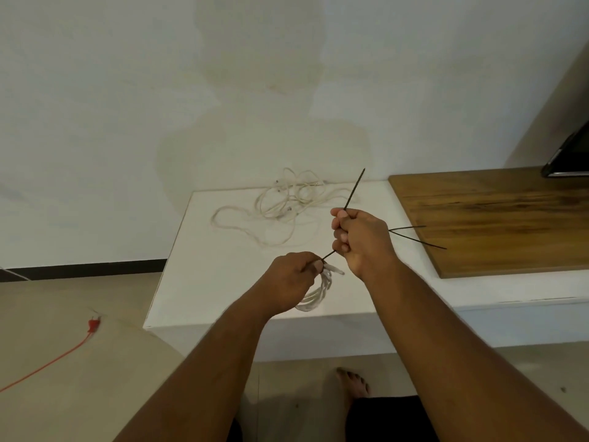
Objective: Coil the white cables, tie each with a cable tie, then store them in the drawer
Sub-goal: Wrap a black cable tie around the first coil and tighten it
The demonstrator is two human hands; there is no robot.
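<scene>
My left hand (294,280) grips a small coil of white cable (315,298) above the front of the white cabinet top (197,275). A black cable tie (353,189) runs from the coil up through my right hand (361,239), whose fingers are curled round it; its tail sticks up past my fist. A loose tangle of white cables (283,202) lies at the back of the cabinet top. Two more black cable ties (417,237) lie to the right of my right hand, at the edge of the wooden board.
A wooden board (497,218) covers the right part of the top, with a dark device (570,154) at its far right. An orange cord with a red plug (92,325) lies on the floor at left. A bare foot (353,382) shows below the cabinet.
</scene>
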